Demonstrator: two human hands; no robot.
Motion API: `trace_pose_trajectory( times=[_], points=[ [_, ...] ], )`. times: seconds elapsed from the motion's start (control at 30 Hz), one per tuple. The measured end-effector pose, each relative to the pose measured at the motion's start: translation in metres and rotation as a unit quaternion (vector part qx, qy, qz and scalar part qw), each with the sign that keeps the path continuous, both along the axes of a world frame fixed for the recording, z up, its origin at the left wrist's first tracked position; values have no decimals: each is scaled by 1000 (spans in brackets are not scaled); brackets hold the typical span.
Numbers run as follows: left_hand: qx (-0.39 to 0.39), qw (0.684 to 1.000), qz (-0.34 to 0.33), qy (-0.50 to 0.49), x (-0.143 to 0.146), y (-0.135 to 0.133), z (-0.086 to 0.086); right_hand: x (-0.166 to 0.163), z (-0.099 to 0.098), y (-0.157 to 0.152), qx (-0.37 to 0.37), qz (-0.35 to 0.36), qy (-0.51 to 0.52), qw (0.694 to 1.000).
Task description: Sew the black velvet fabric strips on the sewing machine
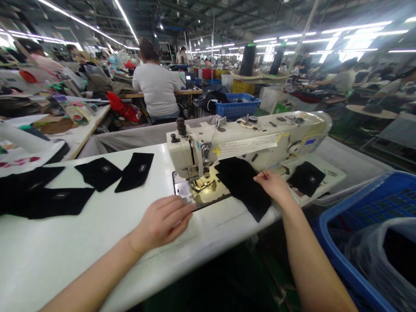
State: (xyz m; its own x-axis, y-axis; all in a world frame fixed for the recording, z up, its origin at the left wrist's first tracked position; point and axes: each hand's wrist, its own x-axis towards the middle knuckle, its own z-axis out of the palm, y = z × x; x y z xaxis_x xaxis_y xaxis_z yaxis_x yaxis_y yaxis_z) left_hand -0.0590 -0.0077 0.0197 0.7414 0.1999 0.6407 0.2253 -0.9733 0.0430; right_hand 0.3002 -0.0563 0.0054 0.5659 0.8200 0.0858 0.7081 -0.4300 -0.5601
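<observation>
Black flat-cut fabric piece (242, 184) on the bed of the cream industrial sewing machine (247, 138), right hand (274, 186) at its edge.

Observed: the fabric piece is dark, matte and unfolded. It lies flat under the machine arm, just right of the steel needle plate (198, 190), with its lower corner overhanging the front edge of the white worktable (65, 242). The right hand rests on the piece's right edge, thumb and forefinger pinched on a thin metal pin-like tool (264, 173) held above the cloth. The left hand (164, 221) lies palm down on the worktable, fingers relaxed and gripping nothing, fingertips touching the plate's front left corner, apart from the fabric. Two similar black cut pieces (134, 171) lie further left on the worktable. A blue plastic crate (341, 229) stands at the far right.
</observation>
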Motion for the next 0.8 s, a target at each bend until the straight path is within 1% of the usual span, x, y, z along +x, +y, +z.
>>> trace_pose_trajectory(
  times=[0.1,0.17,0.2,0.27,0.33,0.37,0.4,0.43,0.47,0.5,0.53,0.57,0.6,0.63,0.67,0.7,0.73,0.8],
  points=[
    [-61,997,-47,24,32,-21,-6,-10,13,-7,57,-18,-20,998],
    [-84,995,-46,29,53,-31,-8,-24,26,-16,132,-30,-16,991],
    [-87,995,-29,27,64,-35,-9,-33,32,-21,175,-25,4,984],
    [-90,996,15,10,84,-41,-9,-53,45,-32,242,10,80,967],
    [-116,993,30,-17,102,-45,-8,-72,53,-42,266,48,171,947],
    [-145,989,20,-35,108,-46,-7,-80,55,-47,264,65,215,938],
    [-192,980,3,-58,113,-47,-6,-86,56,-51,259,82,253,929],
    [-254,963,-8,-91,115,-47,-3,-90,56,-55,256,98,282,919],
    [-329,935,-7,-134,115,-47,0,-91,56,-58,259,110,299,912],
    [-414,891,7,-184,113,-47,5,-90,55,-60,266,119,300,908],
    [-502,833,28,-232,109,-47,10,-88,53,-62,274,124,286,910],
    [-585,763,51,-271,103,-48,15,-86,51,-64,273,130,266,915],
    [-655,690,69,-299,97,-48,20,-84,49,-66,254,140,250,924],
    [-710,625,79,-314,91,-47,24,-83,46,-69,216,154,243,933],
    [-751,571,85,-320,84,-47,26,-83,42,-71,168,169,249,939],
    [-775,532,93,-328,77,-46,26,-85,38,-74,121,181,265,939],
    [-787,506,106,-337,70,-44,24,-90,32,-77,82,188,283,937],
    [-794,473,134,-358,57,-39,18,-101,20,-83,35,192,306,932]
  ],
)
